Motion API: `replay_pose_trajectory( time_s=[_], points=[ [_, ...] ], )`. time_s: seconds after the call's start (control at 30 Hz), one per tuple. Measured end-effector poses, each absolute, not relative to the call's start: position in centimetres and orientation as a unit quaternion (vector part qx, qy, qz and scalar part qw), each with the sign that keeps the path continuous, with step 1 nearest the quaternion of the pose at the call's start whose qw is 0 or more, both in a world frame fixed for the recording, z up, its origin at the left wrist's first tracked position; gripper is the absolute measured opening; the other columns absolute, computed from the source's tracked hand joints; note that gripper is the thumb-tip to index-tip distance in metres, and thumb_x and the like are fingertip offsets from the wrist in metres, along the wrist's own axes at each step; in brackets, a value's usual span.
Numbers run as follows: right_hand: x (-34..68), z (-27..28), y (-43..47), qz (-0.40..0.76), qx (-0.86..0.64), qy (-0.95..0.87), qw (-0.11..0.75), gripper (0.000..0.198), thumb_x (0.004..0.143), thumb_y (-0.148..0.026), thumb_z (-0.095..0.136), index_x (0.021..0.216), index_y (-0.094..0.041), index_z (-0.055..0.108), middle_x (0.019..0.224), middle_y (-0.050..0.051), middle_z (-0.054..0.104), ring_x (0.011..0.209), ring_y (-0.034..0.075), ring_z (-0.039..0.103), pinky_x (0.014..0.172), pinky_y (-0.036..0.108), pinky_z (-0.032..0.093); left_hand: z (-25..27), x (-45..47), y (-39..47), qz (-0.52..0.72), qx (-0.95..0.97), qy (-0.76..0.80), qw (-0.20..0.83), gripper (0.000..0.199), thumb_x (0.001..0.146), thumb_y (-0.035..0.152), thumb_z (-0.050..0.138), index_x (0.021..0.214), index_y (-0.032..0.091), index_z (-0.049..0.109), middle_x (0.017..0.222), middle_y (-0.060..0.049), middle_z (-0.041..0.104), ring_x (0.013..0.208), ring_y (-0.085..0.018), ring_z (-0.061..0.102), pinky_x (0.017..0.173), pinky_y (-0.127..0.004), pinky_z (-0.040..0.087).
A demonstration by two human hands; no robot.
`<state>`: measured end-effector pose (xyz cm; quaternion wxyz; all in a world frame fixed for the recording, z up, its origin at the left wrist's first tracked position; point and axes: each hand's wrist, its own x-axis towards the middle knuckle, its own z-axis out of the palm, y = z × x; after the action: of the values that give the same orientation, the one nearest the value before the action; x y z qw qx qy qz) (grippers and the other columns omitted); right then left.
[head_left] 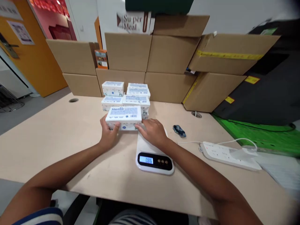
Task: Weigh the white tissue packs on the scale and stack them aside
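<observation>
Between my two hands is a white tissue pack (123, 115) with blue print reading "Manhua". My left hand (109, 134) grips its left end, thumb on the near side. My right hand (152, 131) is closed on its right end, above a white digital scale (143, 144). The scale's lit display (146, 160) seems to read 0.86; my right hand and forearm hide part of its plate. Just behind the held pack stand several more tissue packs (136, 99) in stacks.
Open cardboard boxes (127, 51) line the back of the table (93, 175). To the right lie a small dark blue item (179, 131) and a white power strip (228, 154) with a cable. Beyond them is a green pallet (255, 134). An orange door (35, 56) is at the left.
</observation>
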<state>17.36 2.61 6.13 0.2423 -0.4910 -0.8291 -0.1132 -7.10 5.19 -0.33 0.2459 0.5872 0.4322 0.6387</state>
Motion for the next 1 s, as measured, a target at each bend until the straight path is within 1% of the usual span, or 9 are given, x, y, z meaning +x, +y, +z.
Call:
replay_pose_trajectory(
  time_s=[0.17,0.33,0.43,0.5,0.6,0.7,0.8,0.93,1.0],
  points=[
    [17.9,6.4,2.2,-0.092,-0.507,-0.821,0.247,0.047,0.114,-0.05,0.049,0.11,-0.015,0.08,0.098,0.017,0.085,0.098,0.031,0.077,0.087,0.039,0.05,-1.0,-6.4,5.3,0.632,0.624,0.4,0.226,0.078,0.095,0.075,0.071,0.151,0.033,0.037,0.155,-0.015,0.046,0.151,-0.036,0.049,0.13,-0.065,0.042],
    [18.0,5.6,2.5,-0.028,-0.559,-0.817,0.143,0.045,0.113,-0.048,0.053,0.112,-0.012,0.08,0.105,0.019,0.084,0.104,0.032,0.076,0.089,0.039,0.05,-1.4,-6.7,5.8,0.614,0.637,0.415,0.212,0.076,0.096,0.082,0.063,0.153,0.034,0.046,0.154,-0.014,0.045,0.156,-0.038,0.041,0.136,-0.067,0.032],
    [17.6,4.7,2.9,-0.016,-0.557,-0.822,0.118,0.042,0.113,-0.045,0.053,0.115,-0.012,0.079,0.116,0.021,0.083,0.112,0.033,0.075,0.088,0.04,0.052,-2.0,-6.9,6.4,0.604,0.601,0.458,0.254,0.077,0.095,0.089,0.055,0.148,0.033,0.052,0.151,-0.014,0.045,0.158,-0.039,0.038,0.137,-0.066,0.03],
    [17.4,4.2,3.1,-0.011,-0.547,-0.829,0.117,0.039,0.114,-0.042,0.051,0.116,-0.013,0.079,0.125,0.019,0.082,0.117,0.033,0.074,0.089,0.041,0.052,-2.3,-7.1,6.9,0.595,0.565,0.49,0.296,0.077,0.094,0.087,0.059,0.147,0.033,0.052,0.154,-0.015,0.043,0.159,-0.04,0.04,0.137,-0.067,0.03],
    [17.8,3.7,3.3,0.002,-0.535,-0.837,0.114,0.04,0.115,-0.039,0.047,0.117,-0.016,0.079,0.131,0.017,0.08,0.122,0.034,0.072,0.095,0.042,0.052,-2.8,-7.3,7.4,0.583,0.552,0.503,0.321,0.075,0.092,0.078,0.073,0.148,0.034,0.051,0.159,-0.015,0.043,0.16,-0.041,0.04,0.138,-0.068,0.03],
    [19.3,3.2,3.4,0.015,-0.54,-0.833,0.12,0.041,0.114,-0.041,0.048,0.131,-0.016,0.075,0.14,0.018,0.077,0.13,0.036,0.069,0.105,0.047,0.052,-2.9,-7.5,7.4,0.569,0.558,0.5,0.338,0.078,0.093,0.07,0.077,0.155,0.036,0.046,0.168,-0.015,0.042,0.164,-0.042,0.037,0.138,-0.069,0.028],
    [21.4,2.4,3.3,0.031,-0.552,-0.824,0.126,0.047,0.113,-0.043,0.047,0.148,-0.019,0.065,0.151,0.017,0.072,0.139,0.035,0.066,0.113,0.052,0.05,-2.6,-7.5,7.1,0.544,0.567,0.499,0.366,0.084,0.096,0.067,0.075,0.164,0.035,0.039,0.174,-0.015,0.044,0.164,-0.043,0.04,0.137,-0.07,0.031],
    [24.8,1.6,2.4,0.053,-0.552,-0.824,0.12,0.053,0.111,-0.046,0.045,0.154,-0.019,0.06,0.153,0.018,0.07,0.141,0.035,0.065,0.118,0.055,0.05,-1.6,-6.9,6.3,0.474,0.624,0.475,0.4,0.098,0.097,0.067,0.073,0.175,0.033,0.024,0.177,-0.014,0.044,0.164,-0.042,0.043,0.135,-0.069,0.036],
    [26.7,1.4,1.7,0.066,-0.54,-0.831,0.116,0.056,0.111,-0.048,0.043,0.156,-0.017,0.059,0.154,0.019,0.068,0.144,0.036,0.064,0.12,0.057,0.049,-1.2,-6.4,6.0,0.423,0.687,0.435,0.401,0.096,0.101,0.064,0.069,0.177,0.032,0.021,0.177,-0.014,0.044,0.164,-0.04,0.044,0.135,-0.067,0.036]
  ],
)
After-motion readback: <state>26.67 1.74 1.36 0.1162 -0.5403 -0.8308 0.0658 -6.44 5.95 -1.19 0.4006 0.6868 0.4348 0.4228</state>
